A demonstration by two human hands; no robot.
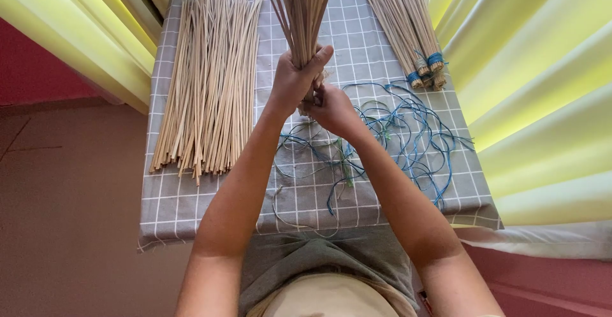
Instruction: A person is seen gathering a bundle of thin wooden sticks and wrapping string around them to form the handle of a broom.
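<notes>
Both forearms reach forward from the bottom of the view and meet over the middle of a table covered with a grey checked cloth [191, 208]. The left hand [294, 78] is raised, its fingers wrapped tight around the lower end of a bundle [301, 11] of thin pale sticks, which stands nearly upright and fans out toward the top edge of the view. The right hand [331, 108] sits just below and against it, fingers curled at the bundle's base (what they pinch there cannot be told). Under the wrists lies a tangle of blue string [408, 132]. A loose pile of sticks [207, 81] lies flat on the cloth to the left, and tied bundles [408, 27] with blue bindings lie at the far right.
</notes>
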